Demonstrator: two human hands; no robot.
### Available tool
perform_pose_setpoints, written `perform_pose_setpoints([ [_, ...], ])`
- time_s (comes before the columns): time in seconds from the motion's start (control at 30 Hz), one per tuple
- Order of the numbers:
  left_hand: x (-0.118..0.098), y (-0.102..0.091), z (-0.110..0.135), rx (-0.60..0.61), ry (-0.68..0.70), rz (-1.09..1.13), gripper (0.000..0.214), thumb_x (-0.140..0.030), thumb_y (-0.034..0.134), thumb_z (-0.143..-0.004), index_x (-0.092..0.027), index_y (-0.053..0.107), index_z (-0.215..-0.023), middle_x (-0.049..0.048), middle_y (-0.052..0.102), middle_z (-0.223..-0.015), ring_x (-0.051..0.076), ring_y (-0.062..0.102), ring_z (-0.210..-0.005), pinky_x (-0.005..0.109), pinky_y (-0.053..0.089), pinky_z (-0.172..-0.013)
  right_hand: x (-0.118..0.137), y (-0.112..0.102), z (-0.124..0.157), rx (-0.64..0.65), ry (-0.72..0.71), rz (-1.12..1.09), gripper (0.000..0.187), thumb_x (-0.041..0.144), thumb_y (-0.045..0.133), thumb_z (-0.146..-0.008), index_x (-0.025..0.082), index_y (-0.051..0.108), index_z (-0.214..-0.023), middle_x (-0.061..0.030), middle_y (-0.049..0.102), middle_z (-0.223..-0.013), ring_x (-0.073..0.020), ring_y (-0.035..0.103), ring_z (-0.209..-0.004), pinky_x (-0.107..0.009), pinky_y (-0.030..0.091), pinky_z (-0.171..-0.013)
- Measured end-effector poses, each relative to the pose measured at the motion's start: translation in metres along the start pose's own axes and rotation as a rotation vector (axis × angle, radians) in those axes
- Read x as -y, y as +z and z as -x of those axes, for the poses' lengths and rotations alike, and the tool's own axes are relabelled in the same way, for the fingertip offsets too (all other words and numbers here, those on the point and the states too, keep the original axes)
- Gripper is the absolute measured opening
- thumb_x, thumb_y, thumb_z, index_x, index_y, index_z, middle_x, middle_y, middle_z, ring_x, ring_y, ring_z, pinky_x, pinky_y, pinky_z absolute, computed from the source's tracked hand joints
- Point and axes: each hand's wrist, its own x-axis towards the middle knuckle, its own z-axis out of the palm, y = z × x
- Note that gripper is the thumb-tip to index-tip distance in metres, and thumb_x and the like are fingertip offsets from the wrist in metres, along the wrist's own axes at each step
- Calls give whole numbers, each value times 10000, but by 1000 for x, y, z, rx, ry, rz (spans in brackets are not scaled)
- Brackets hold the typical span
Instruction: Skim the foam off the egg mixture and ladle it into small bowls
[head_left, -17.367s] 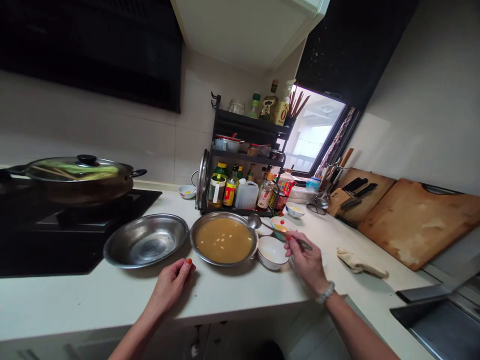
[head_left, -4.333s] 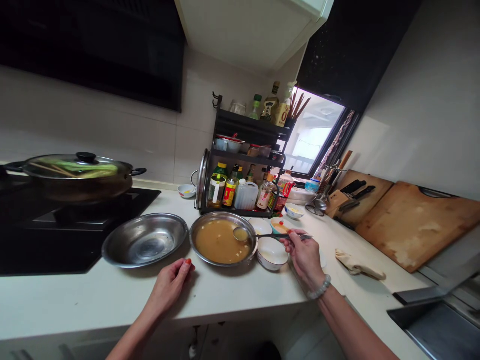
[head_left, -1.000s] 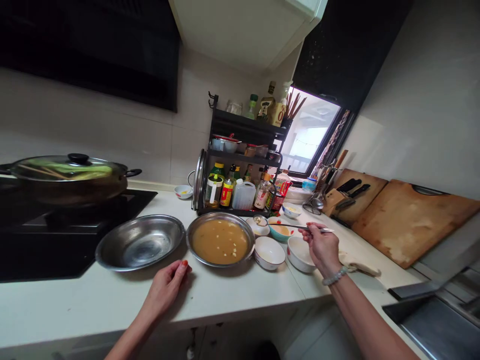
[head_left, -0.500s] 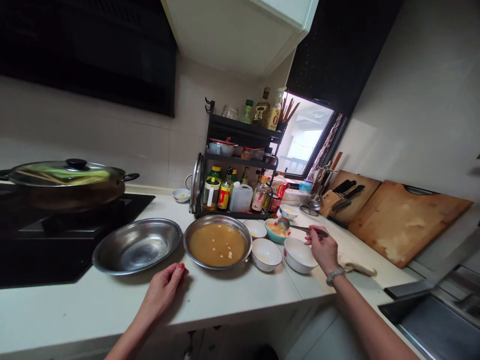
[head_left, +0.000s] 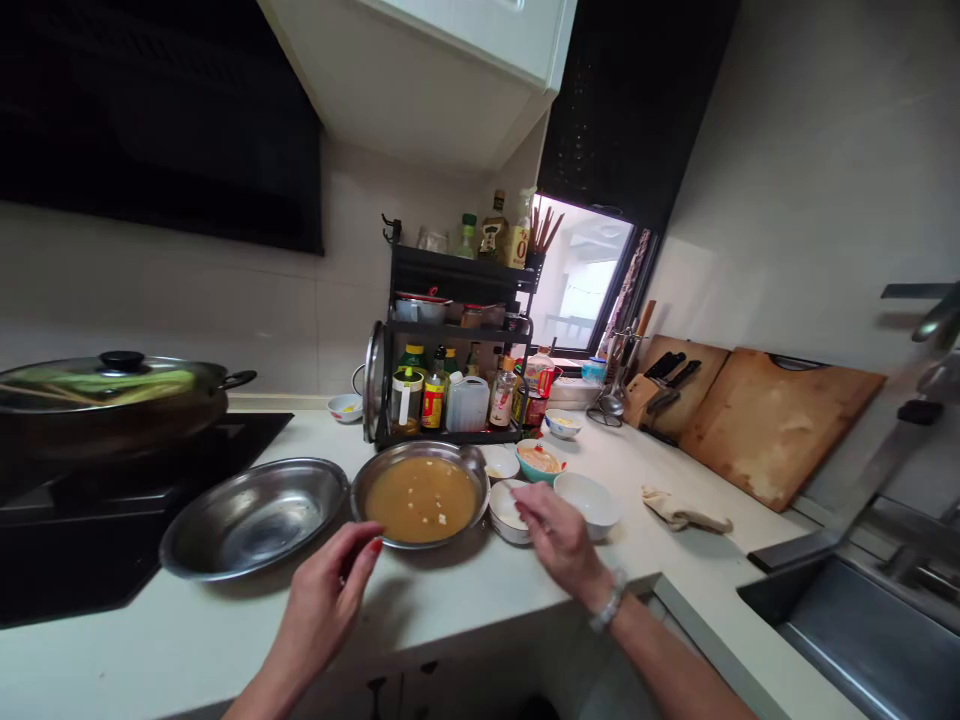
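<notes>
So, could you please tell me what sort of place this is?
Most likely a home kitchen: a lidded pot sits on the stove, a black rack holds bottles, and there is a sink.

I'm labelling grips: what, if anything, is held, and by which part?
Right hand: a ladle, by its handle. Left hand: at the filled basin's rim; whether it grips cannot be told.

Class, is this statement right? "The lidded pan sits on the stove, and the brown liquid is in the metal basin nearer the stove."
Not quite: the brown liquid is in the metal basin farther from the stove, as the head view shows. The lidded pan does sit on the stove.
</notes>
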Motion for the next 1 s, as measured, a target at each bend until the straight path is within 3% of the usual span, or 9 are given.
perform_pose_setpoints([
  [0.07, -20, 8, -5, 98, 188, -46, 322, -407, 535, -867, -197, 649, -1084, 47, 676, -815, 147, 609, -637, 232, 493, -597, 20, 17, -2, 162, -79, -8, 255, 91, 406, -933, 189, 580, -1091, -75, 653, -868, -177, 621, -805, -279, 514, -693],
  [0.17, -37, 22, -13, 230, 342, -124, 300, -297, 562, -868, -211, 634, -1145, 64, 674, -914, 154, 643, -742, 247, 515, -706, 40, 39, -7, 368, -168, 86, 206, 137, 419, -937, 174, 594, -1039, -65, 635, -816, -178, 590, -739, -265, 481, -632],
  [0.27, -40, 32, -21, 343, 405, -194, 178, -221, 526, -877, -201, 689, -944, 59, 651, -855, 157, 638, -766, 237, 501, -689, 48, 55, -14, 414, -178, 106, 161, 155, 451, -932, 178, 606, -972, -54, 628, -821, -173, 585, -749, -251, 470, -637],
  [0.37, -34, 32, -31, 358, 417, -256, 251, -197, 476, -883, -184, 675, -731, 42, 601, -735, 138, 602, -652, 217, 460, -600, 50, 61, -17, 318, -97, 10, 127, 218, 513, -931, 166, 603, -1003, -58, 626, -836, -177, 592, -761, -265, 489, -667],
  [0.47, -23, 24, -47, 291, 361, -305, 288, -236, 431, -897, -180, 711, -857, 62, 618, -777, 144, 608, -641, 232, 449, -605, 48, 58, -9, 159, 26, -125, 228, 268, 577, -910, 172, 570, -1116, -78, 633, -929, -180, 605, -784, -286, 514, -691],
  [0.5, -20, 20, -54, 255, 327, -329, 308, -269, 424, -901, -178, 718, -898, 73, 627, -789, 156, 616, -658, 241, 447, -613, 46, 55, -3, 103, 68, -161, 249, 265, 576, -911, 181, 557, -1145, -82, 632, -958, -170, 604, -756, -281, 520, -668],
  [0.57, -14, 9, -67, 228, 235, -400, 356, -319, 418, -895, -164, 717, -779, 87, 633, -737, 173, 612, -633, 258, 431, -604, 42, 46, 14, -1, 159, -202, 237, 232, 535, -928, 200, 548, -1163, -79, 629, -973, -135, 577, -647, -253, 514, -580],
  [0.77, -11, -20, -90, 160, 28, -523, 371, -395, 423, -852, -179, 685, -703, 105, 695, -726, 209, 612, -626, 292, 406, -638, 9, 11, 76, -169, 408, -62, 144, 228, 505, -933, 207, 625, -1008, -68, 662, -871, -164, 638, -700, -244, 532, -568],
  [1.0, -9, 2, -104, 129, -126, -518, 400, -388, 394, -835, -188, 649, -600, 93, 682, -598, 231, 653, -620, 281, 412, -614, -33, 1, 111, -216, 515, 72, 198, 270, 458, -938, 185, 636, -913, -74, 666, -801, -186, 654, -686, -274, 538, -583],
])
